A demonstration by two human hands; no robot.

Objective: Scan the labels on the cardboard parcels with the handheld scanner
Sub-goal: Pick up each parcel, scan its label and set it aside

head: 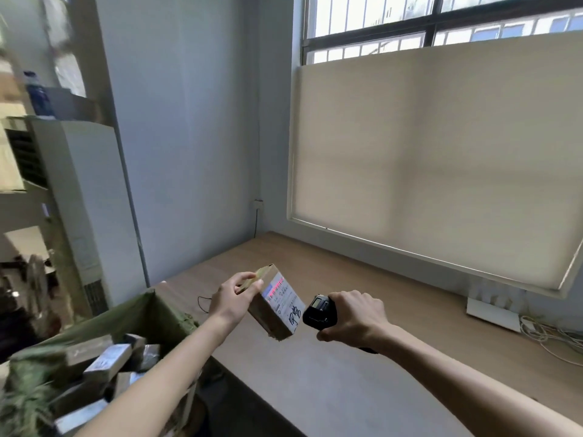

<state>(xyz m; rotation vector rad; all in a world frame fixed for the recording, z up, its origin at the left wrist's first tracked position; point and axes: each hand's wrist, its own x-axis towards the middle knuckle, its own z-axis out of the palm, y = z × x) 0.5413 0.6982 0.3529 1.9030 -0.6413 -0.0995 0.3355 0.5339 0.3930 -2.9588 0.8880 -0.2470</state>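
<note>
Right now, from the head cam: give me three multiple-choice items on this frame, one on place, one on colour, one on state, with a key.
1. Where is the cardboard parcel being scanned?
A. flat on the wooden table
B. held up above the table
C. in the green bin

2. What colour is the light across the shipping label?
A. red
B. green
C. blue

3. What is the right hand doing?
A. hanging idle
B. pressing flat on the table
C. gripping the handheld scanner

Key: 1 B, the left hand pinches the parcel's top end and it hangs clear of the table; 2 A, a red band lies on the label's upper part; 3 C, its fingers curl round the scanner's handle, head towards the label.
</note>
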